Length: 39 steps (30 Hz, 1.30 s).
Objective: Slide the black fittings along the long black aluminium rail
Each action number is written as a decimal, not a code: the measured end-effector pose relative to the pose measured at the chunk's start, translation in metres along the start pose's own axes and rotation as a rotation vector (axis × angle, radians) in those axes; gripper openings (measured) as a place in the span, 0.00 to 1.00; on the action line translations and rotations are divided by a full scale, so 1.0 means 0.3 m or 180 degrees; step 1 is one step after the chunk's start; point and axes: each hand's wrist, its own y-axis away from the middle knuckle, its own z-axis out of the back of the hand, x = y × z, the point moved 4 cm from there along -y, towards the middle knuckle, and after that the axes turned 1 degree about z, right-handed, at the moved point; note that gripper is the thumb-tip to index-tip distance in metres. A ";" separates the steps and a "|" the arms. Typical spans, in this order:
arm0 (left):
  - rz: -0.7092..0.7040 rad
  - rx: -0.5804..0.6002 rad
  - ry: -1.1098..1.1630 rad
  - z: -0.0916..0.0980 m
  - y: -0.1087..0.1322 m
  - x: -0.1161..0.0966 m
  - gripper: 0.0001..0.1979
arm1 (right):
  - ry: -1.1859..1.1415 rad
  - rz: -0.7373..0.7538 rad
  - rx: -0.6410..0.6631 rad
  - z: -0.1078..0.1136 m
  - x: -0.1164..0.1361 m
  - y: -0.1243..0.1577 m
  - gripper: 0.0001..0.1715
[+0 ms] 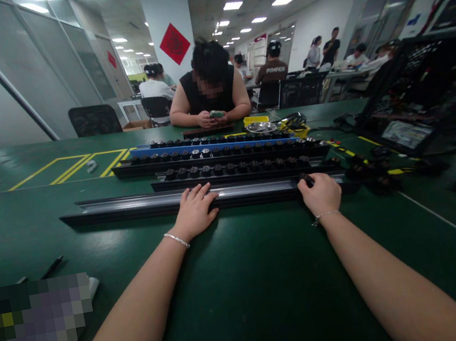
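Note:
A long black channel rail (253, 188) with a shiny inner floor lies across the green table. My left hand (194, 210) rests on it left of the middle, fingers spread over the near edge and into the channel. Toward the rail's right end, my right hand (321, 194) is closed round a small black part (307, 180), mostly hidden by the fingers, at the channel. Just behind lies a shorter black rail (229, 175) with a row of small black round parts in it. Farther back are another filled black rail (157, 167) and a blue rail (223, 143).
Small black parts (382, 178) lie loose beyond the rail's right end. An open black case (409, 97) stands at the right. A metal dish (261, 127) and yellow trays sit behind the rails. Across the table, a person (213, 88) holds a phone. A blurred-out flat item (41, 338) lies front left.

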 end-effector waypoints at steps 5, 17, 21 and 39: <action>-0.0002 0.0000 0.0012 0.000 -0.001 -0.001 0.21 | 0.0025 -0.0057 -0.0026 0.004 -0.012 -0.004 0.22; -0.0004 0.0016 0.0051 0.006 0.000 -0.002 0.21 | 0.0003 -0.0167 -0.0049 0.008 -0.033 -0.010 0.22; 0.0004 0.0016 0.0087 0.007 0.000 -0.003 0.21 | 0.0009 -0.0183 -0.0086 0.012 -0.041 -0.014 0.22; -0.0011 0.0002 0.0058 0.007 0.001 -0.003 0.20 | 0.0013 -0.0370 -0.0242 0.016 -0.088 -0.028 0.22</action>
